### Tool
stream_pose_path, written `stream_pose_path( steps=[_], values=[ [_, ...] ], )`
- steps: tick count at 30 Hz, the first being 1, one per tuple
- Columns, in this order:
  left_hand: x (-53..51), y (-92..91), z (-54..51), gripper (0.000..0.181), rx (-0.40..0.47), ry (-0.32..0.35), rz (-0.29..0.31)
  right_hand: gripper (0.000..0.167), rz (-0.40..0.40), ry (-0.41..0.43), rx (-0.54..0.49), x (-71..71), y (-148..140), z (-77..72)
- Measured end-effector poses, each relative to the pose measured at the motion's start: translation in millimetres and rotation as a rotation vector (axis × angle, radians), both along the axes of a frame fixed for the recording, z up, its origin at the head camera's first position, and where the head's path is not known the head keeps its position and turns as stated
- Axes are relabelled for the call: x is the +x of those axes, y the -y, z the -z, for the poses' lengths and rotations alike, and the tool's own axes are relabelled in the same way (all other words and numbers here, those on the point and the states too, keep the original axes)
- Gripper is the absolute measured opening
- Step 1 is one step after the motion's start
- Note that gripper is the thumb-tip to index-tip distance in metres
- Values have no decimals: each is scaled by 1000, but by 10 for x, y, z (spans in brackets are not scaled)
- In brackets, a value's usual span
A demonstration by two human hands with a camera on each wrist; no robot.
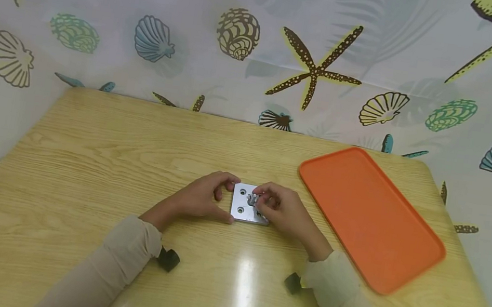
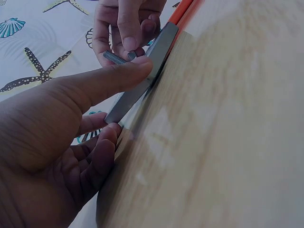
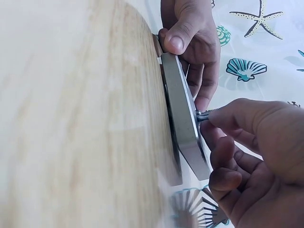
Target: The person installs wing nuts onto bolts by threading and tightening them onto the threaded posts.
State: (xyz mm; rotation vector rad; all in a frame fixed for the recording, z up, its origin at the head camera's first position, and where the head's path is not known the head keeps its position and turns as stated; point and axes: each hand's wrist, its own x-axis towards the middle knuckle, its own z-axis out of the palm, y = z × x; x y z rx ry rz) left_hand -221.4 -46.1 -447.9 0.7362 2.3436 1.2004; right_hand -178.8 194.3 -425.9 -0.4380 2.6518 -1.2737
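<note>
A silver metal plate (image 1: 243,216) with round holes lies in front of me at mid-table. At its left side, my left hand (image 1: 204,197) grips the plate by its edges, thumb at the near corner and fingers at the far one. Over the plate's right part, my right hand (image 1: 283,208) pinches small metal bolts (image 1: 252,199) between thumb and fingers. The left wrist view shows a threaded bolt shank (image 2: 114,58) beside a bolt head (image 2: 132,55). In the right wrist view a bolt (image 3: 204,115) meets the plate's upper face; how deep it sits is hidden.
An orange tray (image 1: 371,218) rests on the wooden table (image 1: 135,138) to the right of my right hand. Behind the table hangs a cloth (image 1: 191,72) printed with shells and starfish. Dark blocks (image 1: 168,259) show below both wrists.
</note>
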Motion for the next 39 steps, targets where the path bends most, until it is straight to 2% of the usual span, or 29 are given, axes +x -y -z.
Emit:
stream_pose_path(
  steps=[4, 11, 19, 26, 33, 39],
  values=[
    [0, -1, -2, 84, -5, 5, -5, 21, -7, -6, -6, 0, 4, 7],
    [7, -2, -19, 84, -2, 3, 4, 27, -51, -64, 14, -2, 13, 29],
    [11, -6, -34, 84, 0, 5, 8, 28, -52, -85, 33, 5, 9, 45],
    [15, 0, -30, 83, -2, 1, 5, 25, -8, -86, 56, 17, 30, 47],
    [2, -3, 0, 83, -4, -10, 0, 19, 66, -49, 88, 30, 73, 25],
    [5, 2, 0, 84, 0, 1, -4, 12, 95, -25, 85, 32, 78, 15]
  ],
)
